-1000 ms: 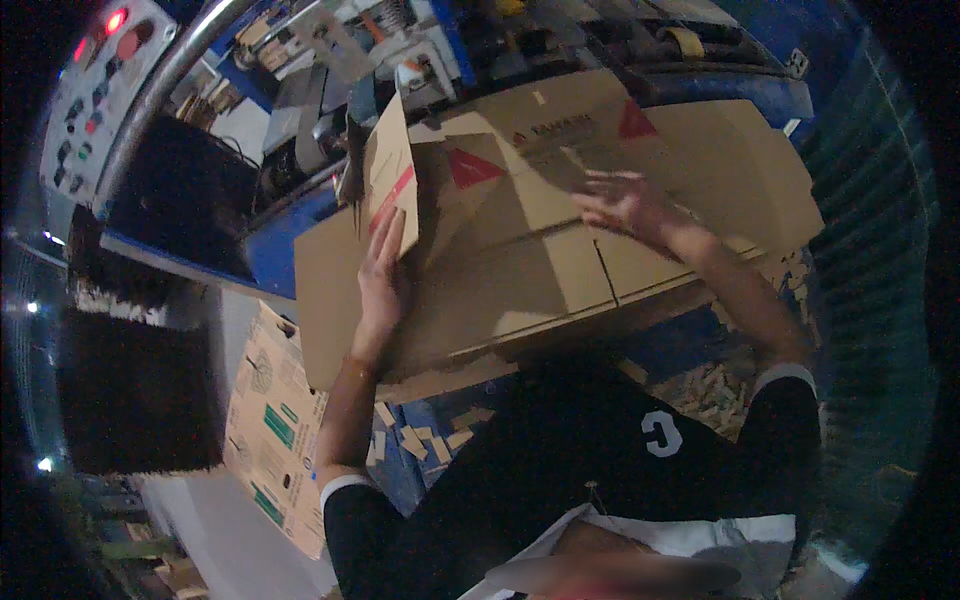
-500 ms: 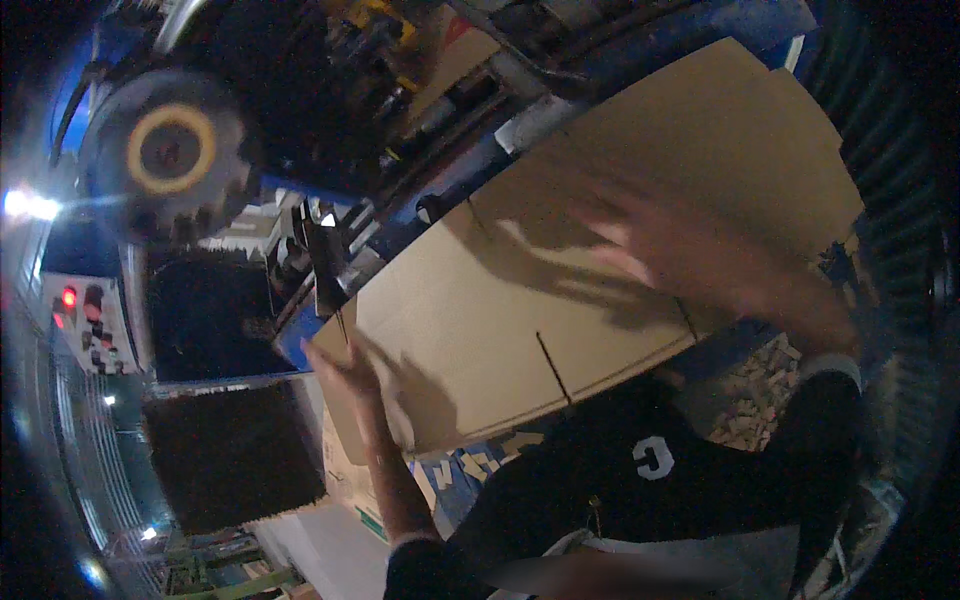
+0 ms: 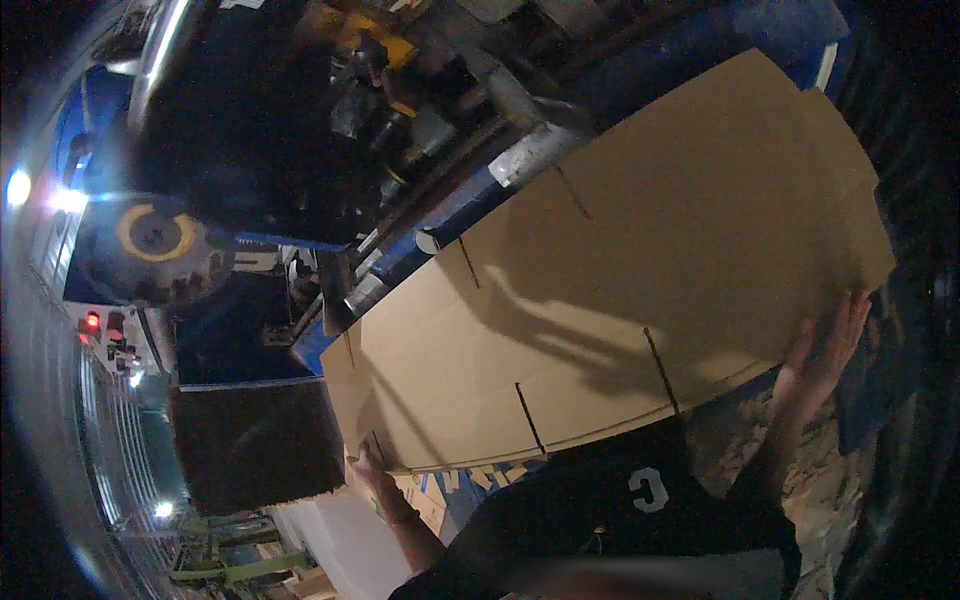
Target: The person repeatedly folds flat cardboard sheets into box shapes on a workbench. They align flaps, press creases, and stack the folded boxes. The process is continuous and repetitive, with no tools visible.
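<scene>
A large brown cardboard sheet (image 3: 620, 260) with several narrow dark slots along its long edges lies slantwise in front of me, against a blue machine. My left hand (image 3: 370, 472) grips its near left corner; the thumb shows on top and the other fingers are mostly hidden. At the right end, my right hand (image 3: 822, 350) rests on the sheet near its edge with fingers stretched out. A shadow of an arm falls across the middle of the board.
Beyond the sheet runs a blue machine rail (image 3: 460, 215) with metal parts. A round dark wheel with a yellow ring (image 3: 157, 233) stands at left, above a control panel with a red light (image 3: 93, 320). Cardboard scraps (image 3: 745, 450) lie below, at right.
My right hand has moved from above the board's middle to its right edge. My left hand has gone from the left end down to the near corner. More slots show now.
</scene>
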The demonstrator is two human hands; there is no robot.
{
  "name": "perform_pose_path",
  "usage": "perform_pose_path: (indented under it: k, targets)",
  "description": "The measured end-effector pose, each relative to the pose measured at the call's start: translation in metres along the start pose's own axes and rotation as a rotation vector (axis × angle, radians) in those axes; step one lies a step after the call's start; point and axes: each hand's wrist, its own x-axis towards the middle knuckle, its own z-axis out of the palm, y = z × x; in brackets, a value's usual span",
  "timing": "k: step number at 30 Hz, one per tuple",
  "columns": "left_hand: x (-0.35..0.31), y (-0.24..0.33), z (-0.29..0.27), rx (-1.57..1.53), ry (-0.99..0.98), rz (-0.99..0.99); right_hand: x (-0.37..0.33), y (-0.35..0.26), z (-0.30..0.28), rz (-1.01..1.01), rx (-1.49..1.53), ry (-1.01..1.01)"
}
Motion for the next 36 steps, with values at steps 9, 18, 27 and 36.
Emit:
perform_pose_path:
  k: [9, 18, 27, 36]
  targets:
    - [-0.043, 0.034, 0.003, 0.455, -0.115, 0.408, 0.016, 0.012, 0.005, -0.070, -0.481, -0.284]
    - [-0.066, 0.065, -0.036, -0.185, -0.197, 0.324, 0.060, 0.010, 0.036, 0.361, 0.753, 0.127]
    - [-0.079, 0.040, 0.001, -0.617, 0.140, 0.262, 0.175, -0.014, 0.035, 0.190, 1.186, 0.326]
    - [-0.032, 0.027, 0.008, -1.192, -0.362, -0.209, 0.040, -0.138, -0.093, -0.183, 0.958, 0.225]
